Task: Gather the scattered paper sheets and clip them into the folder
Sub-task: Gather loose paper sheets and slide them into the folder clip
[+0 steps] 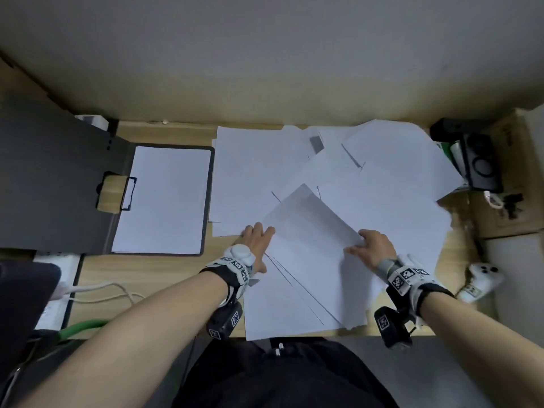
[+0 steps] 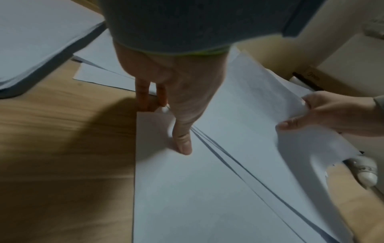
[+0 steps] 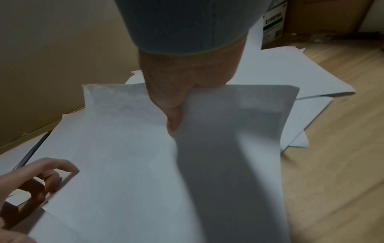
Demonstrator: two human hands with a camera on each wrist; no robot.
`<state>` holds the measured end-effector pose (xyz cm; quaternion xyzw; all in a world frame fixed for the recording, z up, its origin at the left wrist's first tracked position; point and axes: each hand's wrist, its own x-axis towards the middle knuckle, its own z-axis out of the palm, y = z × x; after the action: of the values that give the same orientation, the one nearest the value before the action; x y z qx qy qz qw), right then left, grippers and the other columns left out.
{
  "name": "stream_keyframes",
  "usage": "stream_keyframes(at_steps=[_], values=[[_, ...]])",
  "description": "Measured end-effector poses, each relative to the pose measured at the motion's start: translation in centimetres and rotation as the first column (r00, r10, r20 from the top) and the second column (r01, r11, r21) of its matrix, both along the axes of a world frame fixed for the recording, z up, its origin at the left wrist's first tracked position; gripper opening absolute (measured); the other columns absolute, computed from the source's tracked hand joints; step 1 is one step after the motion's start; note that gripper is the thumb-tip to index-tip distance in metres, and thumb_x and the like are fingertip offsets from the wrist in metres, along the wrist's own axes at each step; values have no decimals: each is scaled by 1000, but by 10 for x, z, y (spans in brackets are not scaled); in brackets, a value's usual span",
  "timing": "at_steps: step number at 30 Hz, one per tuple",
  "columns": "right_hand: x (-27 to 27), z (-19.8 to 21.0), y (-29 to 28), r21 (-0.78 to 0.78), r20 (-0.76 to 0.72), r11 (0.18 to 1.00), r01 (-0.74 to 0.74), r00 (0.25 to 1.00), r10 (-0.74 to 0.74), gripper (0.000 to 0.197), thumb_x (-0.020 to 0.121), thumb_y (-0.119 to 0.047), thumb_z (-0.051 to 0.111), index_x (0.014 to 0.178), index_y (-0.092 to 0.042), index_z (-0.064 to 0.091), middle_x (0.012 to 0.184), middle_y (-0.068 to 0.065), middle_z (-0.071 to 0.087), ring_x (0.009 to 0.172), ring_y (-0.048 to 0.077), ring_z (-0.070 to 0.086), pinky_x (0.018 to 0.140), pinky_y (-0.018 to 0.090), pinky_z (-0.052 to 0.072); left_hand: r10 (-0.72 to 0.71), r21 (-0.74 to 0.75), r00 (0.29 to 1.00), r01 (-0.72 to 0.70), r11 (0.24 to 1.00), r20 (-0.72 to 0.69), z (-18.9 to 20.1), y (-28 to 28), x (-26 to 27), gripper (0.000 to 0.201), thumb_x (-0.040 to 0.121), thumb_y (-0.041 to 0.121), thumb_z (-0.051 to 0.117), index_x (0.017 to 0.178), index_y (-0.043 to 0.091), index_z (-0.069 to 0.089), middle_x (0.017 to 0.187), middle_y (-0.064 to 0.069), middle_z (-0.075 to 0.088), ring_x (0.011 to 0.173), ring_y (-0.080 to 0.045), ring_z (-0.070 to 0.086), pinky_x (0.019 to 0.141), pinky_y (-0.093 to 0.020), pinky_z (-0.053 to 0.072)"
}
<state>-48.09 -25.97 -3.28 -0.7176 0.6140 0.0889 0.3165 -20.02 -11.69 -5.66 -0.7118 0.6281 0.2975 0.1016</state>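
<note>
Paper sheets [image 1: 368, 178] are shown scattered over the right half of the counter [image 1: 153, 278], with a fanned stack [image 1: 294, 301] at the near edge. One raised sheet [image 1: 309, 228] is pinched at its edge by the right hand [image 1: 375, 245], thumb on top. The left hand [image 1: 259, 237] is laid with straight fingers on the stack's corner, nothing being grasped. The step is judged best done by holding the stack pinned while each sheet is squared to its edges. The open folder [image 1: 59, 178] is seen at the left, its clip [image 1: 128, 193] over one white sheet [image 1: 164, 201].
</note>
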Motion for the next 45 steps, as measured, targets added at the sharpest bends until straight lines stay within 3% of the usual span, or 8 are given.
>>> stream_keyframes(at_steps=[8,12,18,21,27,35,40,45], values=[[5,-2,7,-10,15,999,34,999,-34,35,71,-31,78,67,-14,48,70,6,59,72,34,55,57,37,38,228,96,969,-218,971,-97,14,8,10,64,81,25,72,130,13,33,102,-11,62,78,-26,60,64,-35,50],[28,12,-2,28,144,999,44,988,-48,26,71,-28,82,90,-16,68,85,7,69,82,29,61,74,40,50,418,52,885,-417,908,-204,36,19,50,48,80,29,71,124,22,51,125,-2,61,106,-24,60,86,-37,52],[89,21,-23,142,410,958,250,866,-287,36,69,-20,84,102,-12,70,99,14,73,89,31,69,83,46,58,739,-3,562,-797,604,-372,86,29,127,16,81,13,72,93,2,71,92,-15,72,56,-15,66,46,-19,54],[123,24,-21,244,456,925,293,807,-376,41,73,-15,84,109,-2,68,101,14,71,91,31,68,84,43,57,827,9,351,-919,395,-439,100,45,147,20,83,3,69,101,-4,69,101,-22,70,70,-33,70,40,-26,54],[165,4,8,379,318,910,166,901,-296,56,68,-13,87,114,7,61,109,11,69,99,31,68,91,39,55,841,280,487,-794,539,-236,74,69,130,15,78,1,64,70,10,55,83,-9,60,59,-23,61,45,-25,51],[165,-20,71,388,225,884,260,904,-364,53,69,-13,84,112,2,57,104,11,67,93,30,67,81,35,55,913,438,311,-805,401,-264,15,88,78,68,96,52,46,135,-4,41,111,-10,57,114,-33,59,95,-40,49],[172,-1,68,395,310,890,227,879,-362,33,69,-13,85,94,-2,66,81,6,69,65,18,64,50,20,54,874,420,293,-788,450,-387,29,75,79,50,72,22,71,117,-1,63,113,-16,68,105,-33,65,96,-44,53],[191,58,28,386,580,896,220,698,-421,36,66,-3,86,99,1,71,91,14,75,73,28,70,69,35,59,807,305,203,-853,423,-554,43,41,118,60,53,28,75,107,6,66,103,-9,73,96,-25,70,90,-46,57]])
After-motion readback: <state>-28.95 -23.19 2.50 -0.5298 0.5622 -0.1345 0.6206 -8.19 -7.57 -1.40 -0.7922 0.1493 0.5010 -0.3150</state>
